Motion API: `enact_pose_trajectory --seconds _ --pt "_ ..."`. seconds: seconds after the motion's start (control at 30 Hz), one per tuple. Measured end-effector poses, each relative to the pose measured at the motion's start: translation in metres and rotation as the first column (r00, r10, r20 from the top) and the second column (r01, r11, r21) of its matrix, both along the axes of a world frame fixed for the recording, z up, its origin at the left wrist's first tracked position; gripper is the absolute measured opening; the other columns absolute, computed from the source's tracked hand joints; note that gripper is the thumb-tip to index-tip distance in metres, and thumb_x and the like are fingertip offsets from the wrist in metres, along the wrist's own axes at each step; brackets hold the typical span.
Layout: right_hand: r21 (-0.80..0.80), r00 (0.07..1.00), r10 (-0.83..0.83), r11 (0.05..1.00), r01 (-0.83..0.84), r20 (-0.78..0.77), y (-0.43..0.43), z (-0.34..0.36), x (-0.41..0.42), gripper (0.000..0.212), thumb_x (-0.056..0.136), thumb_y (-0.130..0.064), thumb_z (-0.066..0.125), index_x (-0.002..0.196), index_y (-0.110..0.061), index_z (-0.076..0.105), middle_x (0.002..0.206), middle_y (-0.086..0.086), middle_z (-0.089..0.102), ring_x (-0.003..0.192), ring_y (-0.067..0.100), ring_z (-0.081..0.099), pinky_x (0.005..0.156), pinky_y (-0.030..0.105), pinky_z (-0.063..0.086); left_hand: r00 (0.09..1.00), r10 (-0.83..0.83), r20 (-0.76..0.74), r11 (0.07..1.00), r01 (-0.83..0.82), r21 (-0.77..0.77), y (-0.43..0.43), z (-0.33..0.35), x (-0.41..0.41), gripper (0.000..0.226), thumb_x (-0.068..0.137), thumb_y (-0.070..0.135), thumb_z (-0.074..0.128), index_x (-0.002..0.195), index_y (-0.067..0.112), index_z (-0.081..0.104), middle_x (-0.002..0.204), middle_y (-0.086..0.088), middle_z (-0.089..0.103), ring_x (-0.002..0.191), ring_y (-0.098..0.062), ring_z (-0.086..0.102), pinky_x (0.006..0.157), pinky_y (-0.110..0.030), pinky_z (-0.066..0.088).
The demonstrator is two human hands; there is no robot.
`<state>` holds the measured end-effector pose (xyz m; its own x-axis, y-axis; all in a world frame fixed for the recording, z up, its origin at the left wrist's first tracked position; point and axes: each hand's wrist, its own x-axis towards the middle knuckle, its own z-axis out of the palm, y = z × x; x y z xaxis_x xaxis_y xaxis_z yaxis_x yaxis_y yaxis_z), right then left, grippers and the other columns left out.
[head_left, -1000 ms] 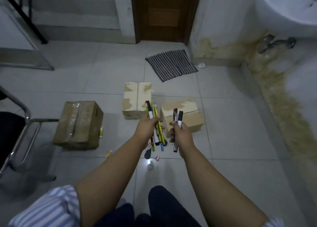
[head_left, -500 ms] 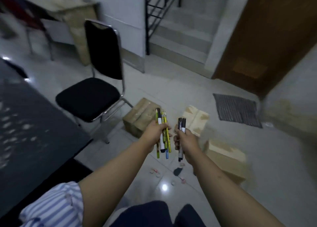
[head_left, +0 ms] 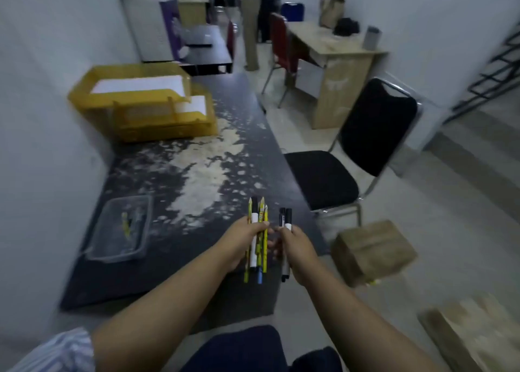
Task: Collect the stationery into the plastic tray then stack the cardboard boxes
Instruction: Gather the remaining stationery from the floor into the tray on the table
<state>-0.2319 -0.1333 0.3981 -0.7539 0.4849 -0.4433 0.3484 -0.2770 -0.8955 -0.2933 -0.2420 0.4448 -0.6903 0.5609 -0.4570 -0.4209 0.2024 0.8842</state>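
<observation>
Left hand [head_left: 244, 240] fisted round pencils [head_left: 260, 232] | right hand [head_left: 298, 247] gripping two markers [head_left: 285, 222] | both over table [head_left: 140, 281] edge | clear tray [head_left: 118, 228] left | box [head_left: 371, 252] right

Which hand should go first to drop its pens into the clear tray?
Left, likely. The left hand, gripping pencils, is nearer the clear tray; the right hand, holding markers, would cross over it.
</observation>
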Motion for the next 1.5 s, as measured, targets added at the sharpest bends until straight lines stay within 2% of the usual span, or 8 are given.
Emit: enact_pose_trajectory --seconds 0.37,0.53,0.67,0.77,0.87,1.07,1.27,1.5 --pt "-0.148 0.951 0.310 0.940 -0.306 0.004 -0.134 -0.010 -0.149 0.015 0.095 -0.006 0.046 0.093 0.001 0.058 0.073 0.019 0.063 0.061 0.027 0.064 0.068 0.040 0.058 0.910 0.413 0.039 0.909 -0.409 -0.077 -0.149 -0.010 -0.111 0.011 0.094 0.009 0.052 0.088 0.003 0.058 0.066 -0.007 0.063 0.043 -0.012 0.063 0.042 -0.021 0.052" --pt "-0.075 0.916 0.400 0.915 -0.396 0.037 -0.159 -0.009 -0.194 0.009 0.093 -0.007 0.051 0.091 -0.002 0.058 0.069 0.012 0.068 0.059 0.021 0.068 0.061 0.032 0.059 0.904 0.427 0.004 0.884 -0.417 -0.212 -0.188 -0.007 -0.155 0.007 0.091 0.008 0.055 0.086 0.007 0.059 0.073 -0.009 0.061 0.057 -0.017 0.063 0.047 -0.022 0.051" --pt "-0.068 0.856 0.509 0.861 -0.504 0.095 -0.178 -0.004 -0.225 0.008 0.090 -0.003 0.051 0.090 0.000 0.058 0.080 0.020 0.067 0.080 0.037 0.067 0.084 0.052 0.055 0.910 0.413 -0.030 0.860 -0.400 -0.317 -0.209 -0.011 -0.179 0.007 0.085 0.000 0.060 0.081 0.006 0.060 0.074 -0.013 0.061 0.065 -0.024 0.061 0.063 -0.033 0.053" --pt "-0.066 0.826 0.547 0.837 -0.543 0.140 -0.189 -0.007 -0.241 0.014 0.087 0.001 0.052 0.099 0.002 0.058 0.096 0.029 0.064 0.093 0.044 0.063 0.087 0.059 0.051 0.909 0.406 -0.096 0.820 -0.409 -0.400 -0.215 -0.017 -0.193 0.015 0.085 0.000 0.060 0.073 0.008 0.058 0.072 -0.010 0.061 0.059 -0.019 0.061 0.054 -0.023 0.053" --pt "-0.044 0.774 0.604 0.793 -0.608 0.189 -0.199 -0.017 -0.259 0.021 0.088 -0.001 0.052 0.108 0.001 0.056 0.099 0.027 0.064 0.092 0.041 0.063 0.084 0.051 0.054 0.895 0.420 -0.152 0.760 -0.438 -0.480 -0.216 -0.024 -0.208 0.012 0.085 0.003 0.063 0.075 0.009 0.057 0.070 -0.006 0.058 0.053 -0.010 0.059 0.045 -0.012 0.047" --pt "0.093 0.737 0.638 0.739 -0.668 0.225 -0.207 -0.024 -0.273 0.019 0.086 -0.007 0.055 0.103 -0.012 0.049 0.085 0.012 0.060 0.074 0.027 0.059 0.063 0.036 0.053 0.887 0.409 -0.214 0.675 -0.452 -0.583 -0.215 -0.040 -0.217 0.037 0.079 0.007 0.067 0.112 -0.006 0.058 0.114 -0.026 0.062 0.105 -0.037 0.060 0.094 -0.046 0.049" --pt "0.122 0.716 0.651 0.713 -0.691 0.251 -0.204 -0.029 -0.279 0.050 0.084 -0.005 0.056 0.132 -0.005 0.041 0.105 0.021 0.063 0.087 0.033 0.062 0.073 0.040 0.055 0.863 0.443 -0.244 0.629 -0.493 -0.601 -0.219 -0.044 -0.220 0.038 0.079 0.001 0.065 0.115 -0.009 0.054 0.116 -0.031 0.059 0.107 -0.041 0.059 0.092 -0.049 0.050" --pt "0.229 0.646 0.714 0.604 -0.764 0.271 -0.200 -0.026 -0.280 0.034 0.084 -0.002 0.054 0.118 0.000 0.052 0.107 0.022 0.064 0.089 0.028 0.061 0.069 0.034 0.050 0.877 0.410 -0.250 0.623 -0.470 -0.625 -0.223 -0.053 -0.217 0.034 0.082 0.006 0.064 0.113 -0.005 0.056 0.115 -0.025 0.061 0.104 -0.036 0.060 0.090 -0.041 0.051"
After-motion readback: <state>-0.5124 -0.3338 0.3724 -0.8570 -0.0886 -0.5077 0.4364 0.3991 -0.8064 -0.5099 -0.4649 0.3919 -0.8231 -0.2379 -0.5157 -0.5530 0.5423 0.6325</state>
